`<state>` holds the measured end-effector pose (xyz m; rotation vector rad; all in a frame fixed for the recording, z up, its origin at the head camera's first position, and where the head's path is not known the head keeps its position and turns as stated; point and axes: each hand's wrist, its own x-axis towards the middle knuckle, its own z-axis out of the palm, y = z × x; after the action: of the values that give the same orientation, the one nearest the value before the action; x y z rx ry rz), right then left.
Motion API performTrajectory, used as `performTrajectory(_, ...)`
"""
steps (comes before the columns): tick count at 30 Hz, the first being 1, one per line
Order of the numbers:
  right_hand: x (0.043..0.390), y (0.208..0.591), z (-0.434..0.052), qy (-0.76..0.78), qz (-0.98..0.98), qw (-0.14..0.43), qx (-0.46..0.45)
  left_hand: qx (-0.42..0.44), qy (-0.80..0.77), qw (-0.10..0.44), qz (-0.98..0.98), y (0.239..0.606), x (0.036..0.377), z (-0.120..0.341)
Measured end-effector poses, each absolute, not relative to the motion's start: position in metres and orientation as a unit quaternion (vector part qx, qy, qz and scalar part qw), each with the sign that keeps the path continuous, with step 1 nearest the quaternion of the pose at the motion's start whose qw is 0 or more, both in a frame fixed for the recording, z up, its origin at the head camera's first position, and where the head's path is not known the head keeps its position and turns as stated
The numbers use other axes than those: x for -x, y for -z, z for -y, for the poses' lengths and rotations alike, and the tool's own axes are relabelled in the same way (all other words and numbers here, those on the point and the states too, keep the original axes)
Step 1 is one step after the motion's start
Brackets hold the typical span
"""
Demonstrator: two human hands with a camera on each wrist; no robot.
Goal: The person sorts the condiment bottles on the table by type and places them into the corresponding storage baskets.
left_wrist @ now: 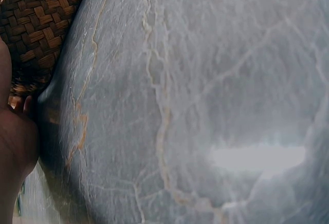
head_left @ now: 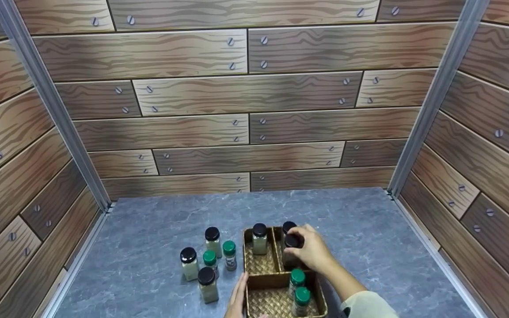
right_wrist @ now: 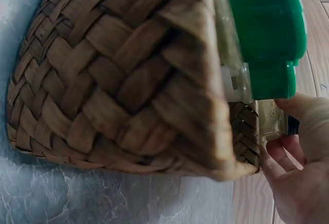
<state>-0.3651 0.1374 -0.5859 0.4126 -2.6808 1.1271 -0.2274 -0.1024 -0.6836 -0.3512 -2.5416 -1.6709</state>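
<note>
Braces the left hand [head_left: 237,298] flat against the near left wall of the woven basket [head_left: 261,264], fingers straight and touching the weave, clasping nothing; shows in the left wrist view only as a palm edge pressed to the basket's side on the grey stone-look table [head_left: 369,247]

Holds two green-capped jars [head_left: 299,287] upright in the basket's near compartment, one just behind the other, filling most of the right wrist view

Curls the right hand [head_left: 314,254] over the top of a black-capped jar [head_left: 290,242], fingers and thumb wrapped round its cap and shoulder, a firm grasp, with the jar upright in the far right compartment; cannot tell whether its base touches the basket floor

Keeps a second black-capped jar [head_left: 288,227] just behind it in the same compartment, and a lone black-capped jar [head_left: 259,238] in the far left compartment

Leaves five loose jars [head_left: 208,260] standing on the table just left of the basket, three with black caps and two with green, close together and upright

Looks about halfway by this count: five jars in the basket, counting the gripped one, and five outside

Closes off the far side with a wood-print wall [head_left: 245,92]
</note>
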Motion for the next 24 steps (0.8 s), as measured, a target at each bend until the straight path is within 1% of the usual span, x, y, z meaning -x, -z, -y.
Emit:
performTrajectory(2, 0.366, 0.588, -0.137, -0.383, 0.908, 0.097, -0.14, 0.119, 0.534, 0.054, 0.835, 0.686, 0.228, 0.103)
performTrajectory(7, 0.366, 0.59, -0.136, -0.387, 0.909, 0.088, -0.128, 0.138, 0.487, 0.122, 0.854, 0.696, 0.229, 0.104)
performTrajectory(9, 0.366, 0.59, -0.135, -0.386, 0.909, 0.089, -0.129, 0.137, 0.477, 0.137, 0.857, 0.697, 0.229, 0.104)
performTrajectory(12, 0.367, 0.591, -0.135, -0.388, 0.908, 0.092, -0.132, 0.128, 0.478, 0.135, 0.859, 0.697, 0.229, 0.103)
performTrajectory(14, 0.367, 0.591, -0.135, -0.388, 0.908, 0.093, -0.131, 0.121, 0.487, 0.117, 0.857, 0.695, 0.229, 0.103)
performTrajectory(17, 0.368, 0.592, -0.136, -0.391, 0.907, 0.093, -0.128, 0.118, 0.493, 0.105, 0.856, 0.693, 0.229, 0.103)
performTrajectory(22, 0.37, 0.591, -0.136, -0.395, 0.905, 0.089, -0.127, 0.129, 0.473, 0.135, 0.861, 0.696, 0.23, 0.102)
performTrajectory(24, 0.37, 0.591, -0.136, -0.396, 0.905, 0.089, -0.126, 0.13, 0.476, 0.128, 0.86, 0.696, 0.231, 0.103)
